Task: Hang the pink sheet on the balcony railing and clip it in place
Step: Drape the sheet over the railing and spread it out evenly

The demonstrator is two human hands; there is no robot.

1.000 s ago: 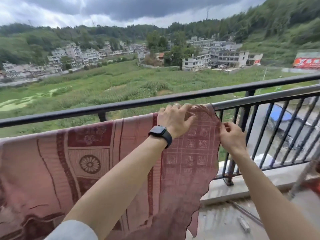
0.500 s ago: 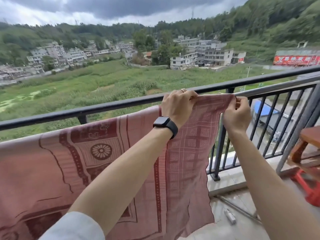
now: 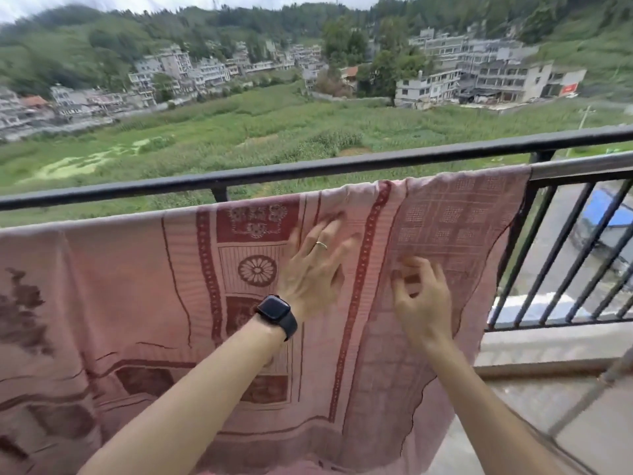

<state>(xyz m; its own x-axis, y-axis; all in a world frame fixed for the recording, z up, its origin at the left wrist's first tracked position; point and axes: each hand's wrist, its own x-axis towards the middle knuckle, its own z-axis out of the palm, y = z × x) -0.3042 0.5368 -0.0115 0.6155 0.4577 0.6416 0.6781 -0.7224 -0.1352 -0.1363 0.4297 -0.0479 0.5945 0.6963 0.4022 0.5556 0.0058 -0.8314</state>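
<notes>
Pink patterned sheet (image 3: pixel 137 303) drapes the dark metal balcony railing (image 3: pixel 308 170), unclipped. Left hand (image 3: pixel 313 265) presses it flat-fingered; right hand (image 3: pixel 423 296) hovers loosely curled, empty. Clips, none visible, seem next.

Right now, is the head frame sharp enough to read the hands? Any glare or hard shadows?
Head view: the left hand and right hand are motion-blurred at the fingers, so the right hand's grip on the pink sheet is unreadable. Head view: frame edges smear too; the watch is fairly crisp. Head view: flat light, no glare, no hard shadows.
</notes>
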